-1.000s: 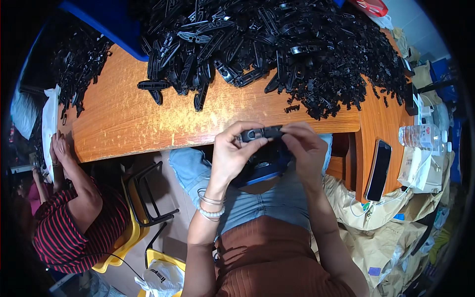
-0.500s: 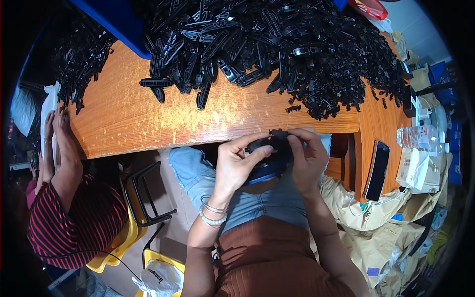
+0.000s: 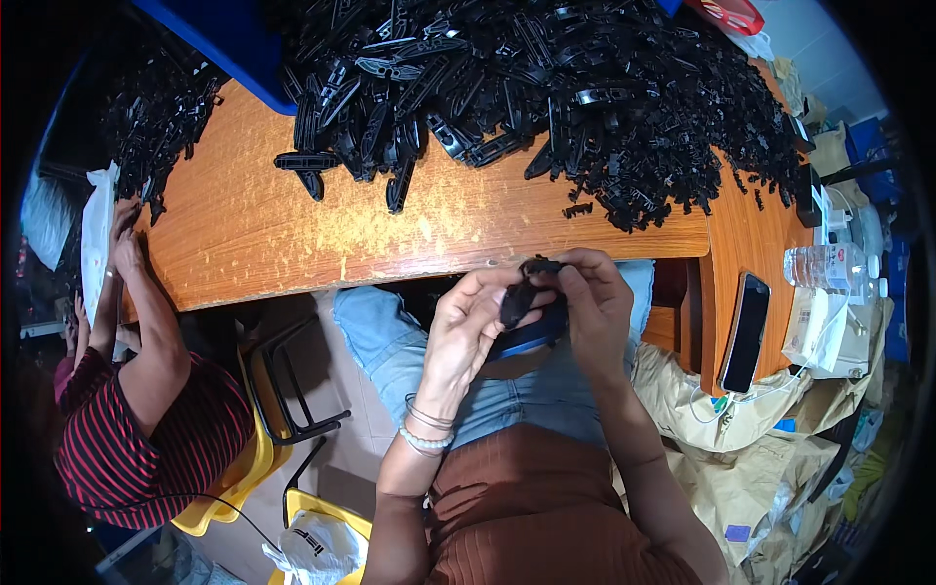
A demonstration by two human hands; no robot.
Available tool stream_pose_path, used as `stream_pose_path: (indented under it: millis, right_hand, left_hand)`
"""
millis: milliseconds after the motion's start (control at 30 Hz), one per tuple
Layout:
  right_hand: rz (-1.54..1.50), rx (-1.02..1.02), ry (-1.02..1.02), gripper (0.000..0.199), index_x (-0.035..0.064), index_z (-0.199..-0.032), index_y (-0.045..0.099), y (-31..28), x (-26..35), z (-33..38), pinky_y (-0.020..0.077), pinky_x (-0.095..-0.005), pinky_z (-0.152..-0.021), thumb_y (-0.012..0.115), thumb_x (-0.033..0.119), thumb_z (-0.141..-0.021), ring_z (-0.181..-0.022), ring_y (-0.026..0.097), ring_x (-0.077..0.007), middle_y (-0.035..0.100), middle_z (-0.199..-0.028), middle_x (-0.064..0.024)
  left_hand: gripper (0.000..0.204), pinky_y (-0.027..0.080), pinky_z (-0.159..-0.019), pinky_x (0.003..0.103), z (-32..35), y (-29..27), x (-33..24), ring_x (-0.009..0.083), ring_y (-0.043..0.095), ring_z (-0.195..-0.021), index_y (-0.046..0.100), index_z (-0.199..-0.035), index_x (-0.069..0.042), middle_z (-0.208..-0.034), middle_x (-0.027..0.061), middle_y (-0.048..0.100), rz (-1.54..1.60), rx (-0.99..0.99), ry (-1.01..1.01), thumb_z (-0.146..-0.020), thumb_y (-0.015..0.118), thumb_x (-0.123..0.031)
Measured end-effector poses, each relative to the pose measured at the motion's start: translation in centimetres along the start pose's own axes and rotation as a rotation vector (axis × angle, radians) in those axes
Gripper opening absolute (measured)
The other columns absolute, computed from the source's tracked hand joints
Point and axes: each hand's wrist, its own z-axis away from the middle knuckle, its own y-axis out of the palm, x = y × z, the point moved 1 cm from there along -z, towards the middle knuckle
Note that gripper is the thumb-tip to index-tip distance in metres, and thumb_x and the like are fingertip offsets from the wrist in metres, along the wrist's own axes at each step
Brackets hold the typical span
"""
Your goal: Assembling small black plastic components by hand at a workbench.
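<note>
Seen from above, a wooden table [image 3: 292, 234] fills the middle of the view, with the seated person's lap below its near edge. Nearest the camera, brown clothing and blue jeans cover the lap. Just above them, both hands meet at the table's front edge. The left hand [image 3: 468, 331], with bracelets at the wrist, curls its fingers around a small black plastic part [image 3: 522, 297]. The right hand [image 3: 595, 312] pinches the same part from the other side, thumb and fingertips closed on it. A blue object [image 3: 531, 336] lies just beneath the hands; what it is cannot be told.

To the right, a dark phone [image 3: 746, 331] lies on a side ledge, near a clear water bottle [image 3: 829, 265]. At left, another person in a red and black striped shirt [image 3: 146, 439] sits on a yellow chair [image 3: 244, 468], a hand near the table's left end.

Farther back, a large heap of black plastic parts [image 3: 585, 97] covers the tabletop.
</note>
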Motion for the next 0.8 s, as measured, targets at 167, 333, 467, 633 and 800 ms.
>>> stream_pose_path:
  millis: [167, 333, 467, 633, 800]
  right_hand:
    - [0.022, 0.052, 0.145, 0.012, -0.0033, -0.102, 0.056, 0.3, 0.7, -0.1, 0.0502, -0.0226, -0.073, 0.052, 0.002, -0.091, -0.082, 0.06, -0.0113, 0.063, -0.095, -0.0089]
    - [0.499, 0.215, -0.154, 0.011, -0.0045, -0.092, 0.06, 0.0, 1.6, -0.4, 0.043, -0.0273, -0.084, 0.056, -0.006, -0.082, -0.092, 0.056, -0.0178, 0.058, -0.099, -0.0113]
    - [0.547, 0.162, -0.214, 0.012, -0.0041, -0.091, 0.061, -0.4, 1.4, -0.2, 0.0437, -0.0276, -0.082, 0.057, -0.007, -0.081, -0.092, 0.056, -0.0182, 0.059, -0.097, -0.011]
    - [0.83, 0.171, -0.392, 0.013, -0.004, -0.091, 0.061, -0.8, 1.3, -0.2, 0.0442, -0.0277, -0.08, 0.058, -0.007, -0.078, -0.091, 0.056, -0.0181, 0.059, -0.096, -0.0108]
    - [0.649, 0.122, -0.317, 0.013, -0.0042, -0.091, 0.061, -0.9, 1.1, 0.0, 0.0443, -0.0276, -0.08, 0.059, -0.008, -0.079, -0.09, 0.057, -0.0188, 0.058, -0.098, -0.011]
  left_hand:
    - [0.048, 0.053, -0.082, 0.03, 0.2, 0.4, -0.2, 0.0219, 0.064, -0.098, 0.045, -0.128, 0.005, -0.117, 0.0191, 0.057, -0.135, -0.022, 0.095, -0.082, 0.057, 0.012]
    - [0.028, 0.055, -0.066, 0.024, 0.6, 0.3, -0.9, 0.0184, 0.067, -0.068, 0.054, -0.103, 0.006, -0.083, 0.0133, 0.066, -0.536, -0.17, 0.104, -0.078, 0.063, 0.012]
    - [0.023, 0.056, -0.065, 0.024, 0.4, 0.7, -1.1, 0.02, 0.068, -0.072, 0.054, -0.101, 0.006, -0.082, 0.0143, 0.066, -0.488, -0.172, 0.113, -0.079, 0.062, 0.011]
    - [0.024, 0.057, -0.069, 0.025, 0.2, 0.7, -1.2, 0.0192, 0.068, -0.078, 0.053, -0.105, 0.007, -0.081, 0.0138, 0.066, -0.466, -0.171, 0.106, -0.082, 0.061, 0.009]
    - [0.024, 0.057, -0.069, 0.024, -0.3, 1.2, -1.2, 0.0181, 0.068, -0.079, 0.054, -0.104, 0.007, -0.083, 0.0151, 0.067, -0.553, -0.154, 0.113, -0.082, 0.062, 0.008]
